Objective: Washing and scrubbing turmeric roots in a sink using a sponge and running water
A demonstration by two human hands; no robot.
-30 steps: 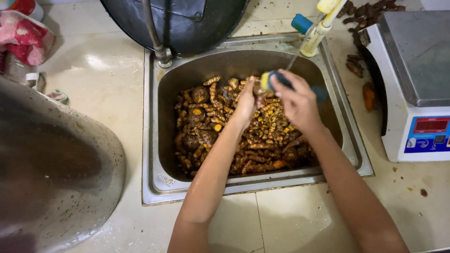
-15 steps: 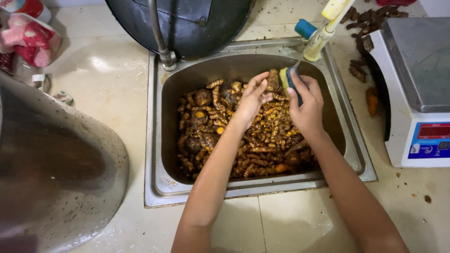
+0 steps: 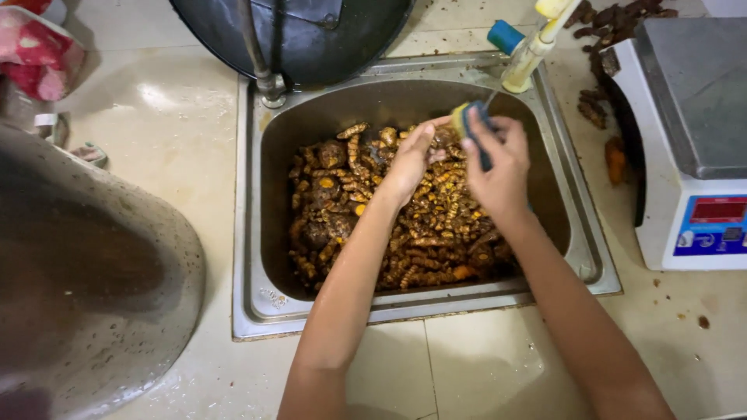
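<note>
Scrubbing root w/ sponge, both hands over sink.

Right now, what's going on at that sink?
A person is scrubbing roots over a steel sink filled with knobbly brown and orange roots. The left hand holds one small root piece, and the right hand presses a yellow and blue scrubbing sponge against it under a pale plastic tap. A white weighing scale stands to the right.
</note>
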